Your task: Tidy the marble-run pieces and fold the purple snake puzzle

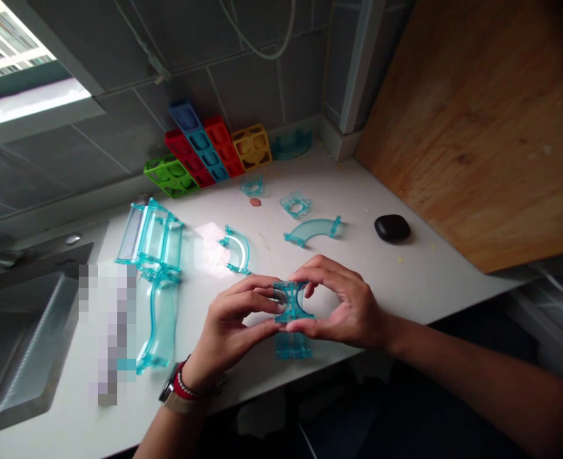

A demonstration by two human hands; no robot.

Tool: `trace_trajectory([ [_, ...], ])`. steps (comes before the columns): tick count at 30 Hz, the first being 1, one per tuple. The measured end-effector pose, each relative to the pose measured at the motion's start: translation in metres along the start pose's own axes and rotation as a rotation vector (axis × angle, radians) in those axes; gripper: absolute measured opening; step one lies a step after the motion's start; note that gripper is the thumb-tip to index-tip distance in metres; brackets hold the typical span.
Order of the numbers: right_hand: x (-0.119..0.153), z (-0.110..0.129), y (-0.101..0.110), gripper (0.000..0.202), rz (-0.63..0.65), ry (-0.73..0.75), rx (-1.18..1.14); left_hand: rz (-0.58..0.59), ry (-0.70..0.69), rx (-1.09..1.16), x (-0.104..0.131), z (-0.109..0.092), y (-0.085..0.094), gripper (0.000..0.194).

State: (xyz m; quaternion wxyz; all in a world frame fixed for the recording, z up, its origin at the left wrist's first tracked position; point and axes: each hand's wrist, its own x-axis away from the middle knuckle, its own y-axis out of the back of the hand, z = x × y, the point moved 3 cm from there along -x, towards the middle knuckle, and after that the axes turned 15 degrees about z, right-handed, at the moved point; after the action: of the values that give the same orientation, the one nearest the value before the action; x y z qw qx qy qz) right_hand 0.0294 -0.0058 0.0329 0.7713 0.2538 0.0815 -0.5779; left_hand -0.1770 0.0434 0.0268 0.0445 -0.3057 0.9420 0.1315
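Between both hands is a clear teal plastic track piece (293, 309) with curved cut-outs, held over the counter's front edge. My left hand (240, 312), wearing a watch and bracelets at the wrist, pinches its left side with thumb and fingers. On its right side my right hand (341, 303) grips it the same way, thumb below and fingers above. Another teal part (293, 346) shows just under it; I cannot tell whether the two are joined. Beyond the hands lie a U-shaped teal track (243, 250) and a curved teal track (314, 229).
Teal ramp pieces (159, 236) and a wavy track (164, 319) lie left, near the sink (23, 344). Small square teal connectors (295, 205) lie farther back. Coloured trays (209, 150) lean on the wall. A black case (392, 228) sits right, before a wooden board (482, 127).
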Motion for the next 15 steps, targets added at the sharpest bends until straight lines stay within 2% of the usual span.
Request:
trace_trajectory([
  [4, -0.001, -0.008, 0.000, 0.045, -0.010, -0.079, -0.054, -0.081, 0.060, 0.019, 0.000, 0.000, -0.001, 0.017],
  [10, 0.000, -0.018, -0.004, 0.046, 0.055, -0.282, -0.112, -0.161, 0.246, 0.247, -0.003, 0.008, -0.001, 0.016],
  [13, 0.001, -0.019, -0.005, 0.043, 0.060, -0.335, -0.128, -0.157, 0.293, 0.310, -0.004, 0.010, 0.001, 0.016],
  [15, 0.002, -0.018, -0.004, 0.041, 0.025, -0.334, -0.150, -0.114, 0.286, 0.399, -0.004, 0.009, 0.000, 0.025],
])
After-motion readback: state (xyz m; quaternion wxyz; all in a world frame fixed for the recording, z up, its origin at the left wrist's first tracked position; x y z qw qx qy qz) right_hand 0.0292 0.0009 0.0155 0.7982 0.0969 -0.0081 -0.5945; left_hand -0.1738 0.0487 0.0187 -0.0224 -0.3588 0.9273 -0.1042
